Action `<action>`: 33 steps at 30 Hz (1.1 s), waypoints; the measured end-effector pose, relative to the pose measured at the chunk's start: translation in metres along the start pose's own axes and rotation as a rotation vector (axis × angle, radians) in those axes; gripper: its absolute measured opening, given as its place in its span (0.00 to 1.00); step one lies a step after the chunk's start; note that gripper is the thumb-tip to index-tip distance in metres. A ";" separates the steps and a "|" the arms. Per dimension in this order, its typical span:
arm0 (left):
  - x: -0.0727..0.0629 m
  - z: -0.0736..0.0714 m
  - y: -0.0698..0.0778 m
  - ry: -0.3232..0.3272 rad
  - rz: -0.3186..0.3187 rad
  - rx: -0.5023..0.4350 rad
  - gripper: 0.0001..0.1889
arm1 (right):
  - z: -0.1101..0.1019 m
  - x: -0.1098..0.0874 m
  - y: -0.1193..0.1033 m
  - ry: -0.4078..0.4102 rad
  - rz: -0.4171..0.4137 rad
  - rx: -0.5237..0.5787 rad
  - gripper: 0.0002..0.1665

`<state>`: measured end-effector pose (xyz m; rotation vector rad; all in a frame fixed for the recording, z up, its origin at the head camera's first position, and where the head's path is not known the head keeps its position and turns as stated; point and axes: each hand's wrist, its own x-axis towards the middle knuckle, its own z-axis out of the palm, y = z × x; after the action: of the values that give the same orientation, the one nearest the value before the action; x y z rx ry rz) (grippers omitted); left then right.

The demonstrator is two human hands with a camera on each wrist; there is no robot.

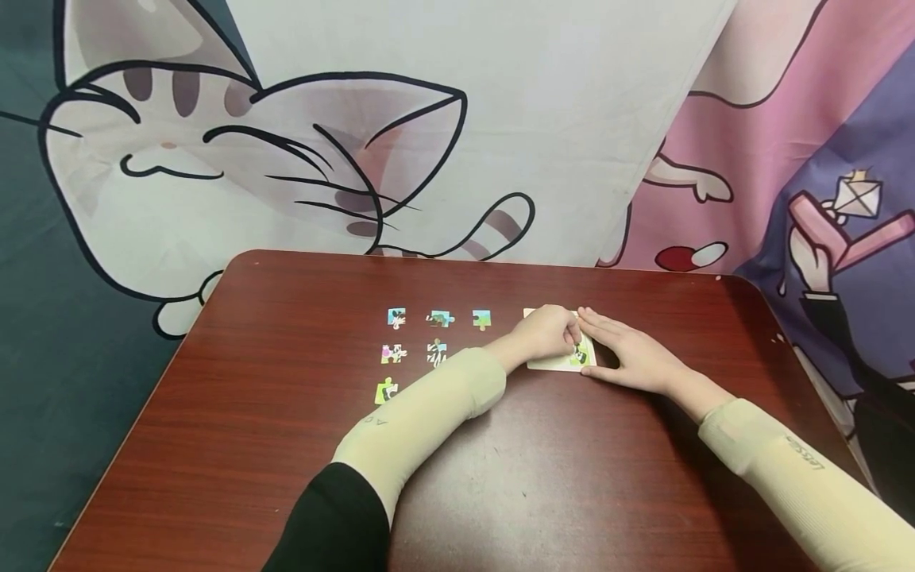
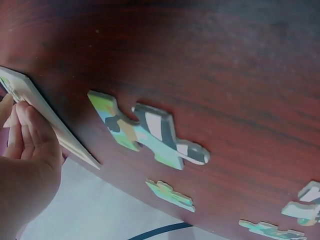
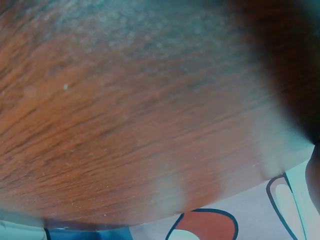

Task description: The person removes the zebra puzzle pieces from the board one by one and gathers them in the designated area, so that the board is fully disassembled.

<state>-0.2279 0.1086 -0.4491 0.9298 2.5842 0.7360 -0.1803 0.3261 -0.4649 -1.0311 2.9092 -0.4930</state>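
A pale puzzle board [image 1: 554, 365] with a green picture lies on the table, partly covered by both hands. My left hand [image 1: 549, 330] bends over it, thumb and fingertips drawn together at the green part. They appear to pinch a puzzle piece, mostly hidden by the fingers. Against the board's right side rests my right hand [image 1: 639, 357], fingers extended at the upper corner and thumb at the lower one. Close to the board, in the left wrist view, lies a striped puzzle piece [image 2: 157, 132]; in the head view my left forearm hides that spot.
Loose pieces lie spaced in rows left of the board, among them a blue one [image 1: 396, 316], a blue-green one [image 1: 482, 318], a pink one [image 1: 393, 353] and a green one [image 1: 384, 389]. The brown table [image 1: 572, 492] ends before a cat-printed cloth [image 1: 572, 119].
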 end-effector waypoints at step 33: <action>-0.010 -0.007 0.004 0.084 -0.062 -0.095 0.04 | 0.000 -0.001 -0.001 -0.015 0.021 -0.006 0.52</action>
<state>-0.2216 0.1024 -0.4398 0.8036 2.6110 0.8905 -0.1789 0.3258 -0.4646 -0.9999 2.9068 -0.4747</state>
